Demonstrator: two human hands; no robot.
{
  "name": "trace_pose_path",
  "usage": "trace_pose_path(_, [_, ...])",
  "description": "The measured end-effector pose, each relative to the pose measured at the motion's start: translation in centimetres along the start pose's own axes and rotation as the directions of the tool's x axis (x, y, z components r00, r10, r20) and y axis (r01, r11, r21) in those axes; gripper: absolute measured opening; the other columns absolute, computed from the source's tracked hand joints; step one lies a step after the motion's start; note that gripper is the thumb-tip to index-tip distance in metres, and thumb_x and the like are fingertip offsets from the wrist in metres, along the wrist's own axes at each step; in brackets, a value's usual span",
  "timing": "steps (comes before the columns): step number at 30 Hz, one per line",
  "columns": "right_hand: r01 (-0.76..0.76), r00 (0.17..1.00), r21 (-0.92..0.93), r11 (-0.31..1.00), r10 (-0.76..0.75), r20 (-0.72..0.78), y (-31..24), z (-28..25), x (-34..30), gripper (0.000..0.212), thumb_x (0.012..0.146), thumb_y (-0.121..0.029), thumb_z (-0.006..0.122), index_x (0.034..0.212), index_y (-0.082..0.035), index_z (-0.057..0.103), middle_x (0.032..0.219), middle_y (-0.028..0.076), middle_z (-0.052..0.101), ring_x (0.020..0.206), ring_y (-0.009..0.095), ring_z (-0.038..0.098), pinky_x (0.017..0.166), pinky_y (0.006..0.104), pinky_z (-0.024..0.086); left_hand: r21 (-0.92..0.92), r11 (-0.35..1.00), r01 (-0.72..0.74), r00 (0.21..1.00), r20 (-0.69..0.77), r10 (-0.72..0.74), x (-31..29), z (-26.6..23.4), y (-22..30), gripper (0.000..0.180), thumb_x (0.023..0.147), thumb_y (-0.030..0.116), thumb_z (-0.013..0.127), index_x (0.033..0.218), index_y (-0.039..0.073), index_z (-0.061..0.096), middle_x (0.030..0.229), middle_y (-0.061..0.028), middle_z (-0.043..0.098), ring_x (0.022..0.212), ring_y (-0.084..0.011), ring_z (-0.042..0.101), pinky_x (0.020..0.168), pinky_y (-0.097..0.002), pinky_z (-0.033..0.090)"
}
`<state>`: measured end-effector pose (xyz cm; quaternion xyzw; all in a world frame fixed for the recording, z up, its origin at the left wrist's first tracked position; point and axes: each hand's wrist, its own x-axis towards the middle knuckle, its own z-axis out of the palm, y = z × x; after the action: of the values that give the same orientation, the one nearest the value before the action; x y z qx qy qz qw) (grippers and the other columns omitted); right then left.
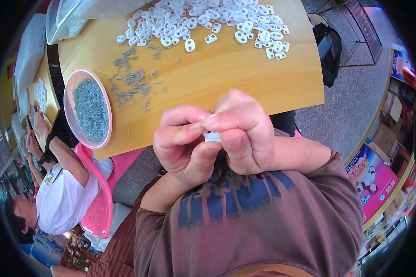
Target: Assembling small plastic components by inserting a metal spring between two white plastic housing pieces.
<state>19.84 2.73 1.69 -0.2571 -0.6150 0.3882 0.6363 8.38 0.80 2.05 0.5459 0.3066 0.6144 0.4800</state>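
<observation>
Head view: the left hand (180,143) and right hand (252,131), both nearly closed, together pinch one small white piece (211,137) between thumbs and fingertips at the near edge of the bench (203,76). Beyond, one pink-rimmed bowl (70,104) holds grey slivers (91,111) too many to count; dozens of loose slivers (135,76) lie beside it. Farther out spreads one heap of white pieces (180,21), well over fifty. Left, one co-worker (69,203) is by one pink chair (104,207).

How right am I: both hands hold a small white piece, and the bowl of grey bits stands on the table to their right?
Almost: the left hand and right hand hold a small white piece, but the head view shows the bowl of grey bits on the table to their left.
</observation>
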Motion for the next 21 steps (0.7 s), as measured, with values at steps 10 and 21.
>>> trace_pose_path(10, [-0.107,0.992,0.105,0.989,0.099,0.075,-0.41,-0.32,0.12,0.024,0.090,-0.020,0.040,0.104,-0.002,0.044,0.079,0.008,0.050,0.063,0.014,0.044,0.057,0.0260,0.037,-0.011,1.000,0.017,1.000,0.003,-0.017,0.03,-0.34,0.24,0.033,0.079,0.011,0.061,0.104,0.006,0.040,0.103,-0.0157,0.044,0.085,-0.0165,0.051,0.072,-0.0259,0.045])
trace_pose_path(21, [-0.196,0.980,0.117,0.974,0.190,0.062,-0.58,-0.60,-0.29,0.023,0.090,-0.016,0.039,0.104,0.001,0.044,0.081,0.010,0.050,0.067,0.014,0.046,0.061,0.0254,0.039,0.013,0.999,0.032,0.999,-0.040,-0.031,-0.31,-0.21,-0.21,0.034,0.077,0.007,0.063,0.102,0.004,0.040,0.102,-0.0161,0.045,0.087,-0.0174,0.049,0.074,-0.0277,0.045])
